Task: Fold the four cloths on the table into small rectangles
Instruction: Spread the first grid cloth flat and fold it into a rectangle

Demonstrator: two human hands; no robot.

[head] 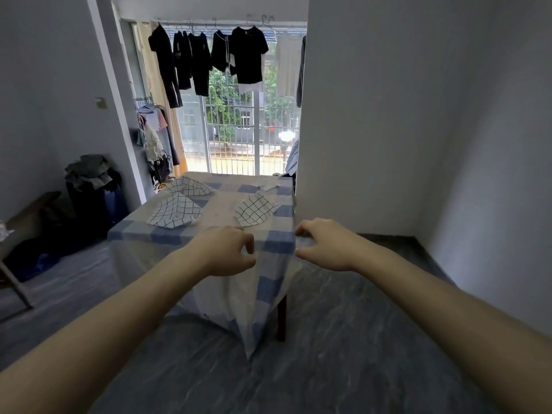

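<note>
Grid-checked cloths are lying ahead of both hands on the table point(277, 243): one point(174, 215) front-left, one point(254, 210) front-right and nearest, one point(189, 186) and one point(267, 186) behind them. The left hand point(224, 252) and right hand point(325, 245) are hovering at the near edge, fingers loosely curled, each grip empty.

Both arms stretched fwd, forearms bare, converging toward centre. Left hand point(227, 252) palm down, fingers curled, thumb + index tips close together at its right edge. Right hand point(325, 245) just beside it, small gap between, fingers curled inward toward left hand. Whether either pinches anything: can't tell.
</note>
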